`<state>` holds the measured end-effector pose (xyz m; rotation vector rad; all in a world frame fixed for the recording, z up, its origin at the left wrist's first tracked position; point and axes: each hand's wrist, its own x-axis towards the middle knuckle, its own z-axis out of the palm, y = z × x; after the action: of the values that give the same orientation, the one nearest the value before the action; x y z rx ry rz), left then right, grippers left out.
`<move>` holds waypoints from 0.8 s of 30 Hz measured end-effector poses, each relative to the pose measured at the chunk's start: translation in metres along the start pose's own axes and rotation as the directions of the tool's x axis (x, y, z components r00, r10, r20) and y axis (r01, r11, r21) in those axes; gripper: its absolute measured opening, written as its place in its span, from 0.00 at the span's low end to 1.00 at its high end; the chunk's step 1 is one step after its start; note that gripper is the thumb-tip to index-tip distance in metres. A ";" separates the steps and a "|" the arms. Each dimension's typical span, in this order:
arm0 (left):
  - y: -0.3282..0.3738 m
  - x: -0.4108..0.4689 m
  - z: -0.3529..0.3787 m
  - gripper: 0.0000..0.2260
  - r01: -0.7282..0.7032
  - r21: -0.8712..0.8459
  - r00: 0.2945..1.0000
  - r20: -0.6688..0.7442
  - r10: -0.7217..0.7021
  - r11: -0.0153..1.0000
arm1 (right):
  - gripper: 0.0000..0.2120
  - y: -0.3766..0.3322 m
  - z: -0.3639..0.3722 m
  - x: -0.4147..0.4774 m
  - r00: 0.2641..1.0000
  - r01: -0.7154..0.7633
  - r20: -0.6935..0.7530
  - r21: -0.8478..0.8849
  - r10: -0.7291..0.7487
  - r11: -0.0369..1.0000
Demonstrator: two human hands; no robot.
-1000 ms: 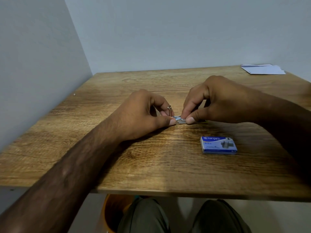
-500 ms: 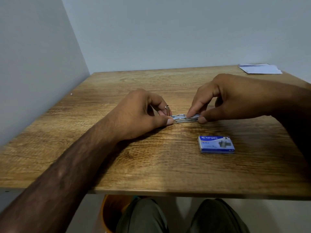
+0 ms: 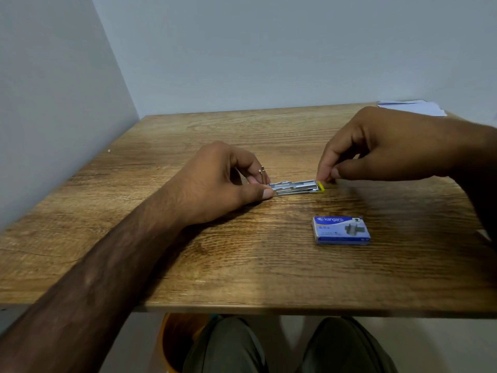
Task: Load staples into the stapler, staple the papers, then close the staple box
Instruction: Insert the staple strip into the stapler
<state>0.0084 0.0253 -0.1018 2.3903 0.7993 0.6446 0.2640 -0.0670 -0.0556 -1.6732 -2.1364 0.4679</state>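
The left grip (image 3: 223, 181) pinches one end of the silver stapler (image 3: 295, 187), which lies flat on the wood-grain tabletop (image 3: 188, 265). The right grip (image 3: 382, 146) pinches its yellow-tipped other end. The closed blue staple box (image 3: 341, 230) lies nearer than the right grip, the papers (image 3: 414, 107) beyond it. 2 pale walls (image 3: 269, 49) meet beyond the left grip.

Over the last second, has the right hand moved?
Yes. The right hand slid rightward: its fingertips were left of the staple box, now they line up with its left end.
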 end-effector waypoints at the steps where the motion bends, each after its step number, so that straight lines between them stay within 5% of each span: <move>1: 0.000 0.000 0.000 0.07 -0.003 0.004 1.000 -0.002 0.003 1.000 | 0.12 0.000 0.000 0.000 1.000 0.007 -0.003 0.012 -0.007 1.000; 4: -0.002 0.001 0.000 0.05 -0.004 0.002 1.000 -0.015 0.004 1.000 | 0.12 -0.001 0.005 0.003 1.000 0.000 0.031 0.096 -0.003 0.995; 14: -0.007 0.002 0.004 0.11 -0.041 -0.228 0.982 -0.189 -0.003 0.973 | 0.06 -0.001 0.020 0.015 0.999 -0.039 0.013 -0.101 0.041 0.994; 24: 0.004 0.005 0.015 0.04 -0.116 0.057 0.966 -0.227 0.126 0.992 | 0.05 -0.005 0.023 0.018 0.999 -0.046 -0.011 -0.085 0.045 0.995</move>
<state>0.0224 0.0208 -0.1088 2.4476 0.7719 0.9781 0.2447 -0.0512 -0.0714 -1.7704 -2.1435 0.3860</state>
